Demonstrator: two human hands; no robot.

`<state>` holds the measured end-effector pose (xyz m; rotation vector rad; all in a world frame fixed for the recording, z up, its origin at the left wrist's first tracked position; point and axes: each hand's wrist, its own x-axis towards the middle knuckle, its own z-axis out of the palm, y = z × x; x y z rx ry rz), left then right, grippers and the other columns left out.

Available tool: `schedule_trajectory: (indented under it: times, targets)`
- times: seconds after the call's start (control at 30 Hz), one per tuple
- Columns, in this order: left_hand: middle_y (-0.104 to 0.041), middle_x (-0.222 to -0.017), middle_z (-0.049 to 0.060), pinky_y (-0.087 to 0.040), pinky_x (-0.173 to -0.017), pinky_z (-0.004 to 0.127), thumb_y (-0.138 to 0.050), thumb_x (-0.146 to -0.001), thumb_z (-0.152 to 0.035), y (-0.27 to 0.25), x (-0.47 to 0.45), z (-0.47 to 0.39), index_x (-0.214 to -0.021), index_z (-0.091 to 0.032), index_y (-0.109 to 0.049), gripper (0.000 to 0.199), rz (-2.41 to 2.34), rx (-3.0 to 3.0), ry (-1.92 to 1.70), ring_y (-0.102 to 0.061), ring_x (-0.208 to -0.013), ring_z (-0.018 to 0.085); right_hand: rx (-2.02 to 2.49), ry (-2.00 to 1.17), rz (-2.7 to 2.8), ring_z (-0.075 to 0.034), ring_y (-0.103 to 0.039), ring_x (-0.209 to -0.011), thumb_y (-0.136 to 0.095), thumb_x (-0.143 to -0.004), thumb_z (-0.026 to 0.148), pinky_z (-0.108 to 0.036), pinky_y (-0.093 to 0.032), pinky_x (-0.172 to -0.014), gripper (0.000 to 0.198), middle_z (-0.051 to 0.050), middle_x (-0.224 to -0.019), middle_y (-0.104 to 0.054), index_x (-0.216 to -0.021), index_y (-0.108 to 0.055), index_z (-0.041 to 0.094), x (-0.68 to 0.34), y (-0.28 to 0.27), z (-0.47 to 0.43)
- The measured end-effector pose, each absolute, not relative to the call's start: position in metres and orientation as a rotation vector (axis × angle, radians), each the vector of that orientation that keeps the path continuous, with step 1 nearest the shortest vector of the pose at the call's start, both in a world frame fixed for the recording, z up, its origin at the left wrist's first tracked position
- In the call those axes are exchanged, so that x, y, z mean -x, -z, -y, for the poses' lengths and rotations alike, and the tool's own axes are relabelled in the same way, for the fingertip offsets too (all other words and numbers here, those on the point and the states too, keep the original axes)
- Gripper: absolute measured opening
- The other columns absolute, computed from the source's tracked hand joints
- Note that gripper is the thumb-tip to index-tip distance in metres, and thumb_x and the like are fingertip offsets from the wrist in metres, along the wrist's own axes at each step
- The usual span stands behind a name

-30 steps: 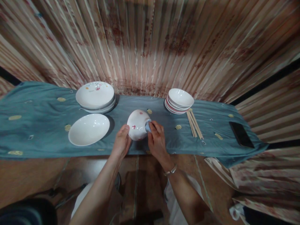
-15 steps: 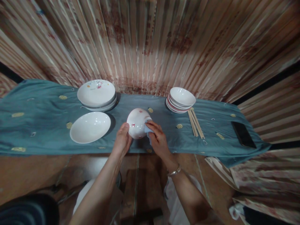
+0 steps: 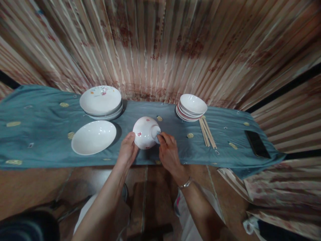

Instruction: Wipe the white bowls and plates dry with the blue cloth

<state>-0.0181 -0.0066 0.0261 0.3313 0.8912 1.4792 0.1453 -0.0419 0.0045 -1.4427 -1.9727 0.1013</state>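
Observation:
A white bowl (image 3: 143,134) with small red flowers is held tilted over the near middle of the table, its outer side toward me and its foot ring to the right. My left hand (image 3: 127,149) is closed on the bowl's left edge, thumb on the outside. Pinched in the fingers of my right hand (image 3: 170,152) is a light blue cloth (image 3: 157,136), pressed at the bowl's foot ring. Most of the cloth is hidden by my fingers.
At the left, a stack of flowered plates (image 3: 100,100) stands behind a large white bowl (image 3: 94,138). A stack of small bowls (image 3: 192,104), several chopsticks (image 3: 207,132) and a black phone (image 3: 257,144) are at the right. Curtains (image 3: 160,50) hang behind the cloth-covered table (image 3: 50,134).
My right hand has turned and drawn the cloth from the bowl's outer wall to its foot ring, which now shows. My left hand still grips the bowl. The whole view has shifted slightly.

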Motion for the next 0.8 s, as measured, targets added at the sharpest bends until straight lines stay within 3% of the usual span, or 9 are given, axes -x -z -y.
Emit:
schedule_trajectory:
  times: [0.5,0.8]
  targets:
    - [-0.070,-0.076,0.001,-0.050,-0.069,0.021,-0.089,-0.064,-0.031,-0.023,0.013,0.009,-0.078,-0.013,-0.068,0.032,-0.838,-0.396,-1.499,-0.062,-0.067,0.010,1.324,-0.234,1.843,-0.026,-0.050,-0.125,-0.037,-0.091,0.008,-0.046,-0.042,-0.109,0.055,-0.014,-0.142,-0.054,-0.143,-0.053,0.017,-0.134,-0.007,0.030]
    - [-0.071,-0.078,0.003,-0.051,-0.074,0.024,-0.087,-0.067,-0.033,-0.015,0.015,0.005,-0.081,-0.013,-0.067,0.031,-0.831,-0.421,-1.521,-0.063,-0.072,0.013,1.198,-0.354,1.802,-0.023,-0.056,-0.122,-0.040,-0.092,0.010,-0.041,-0.046,-0.107,0.047,-0.010,-0.135,-0.062,-0.131,-0.064,0.019,-0.134,-0.013,0.039]
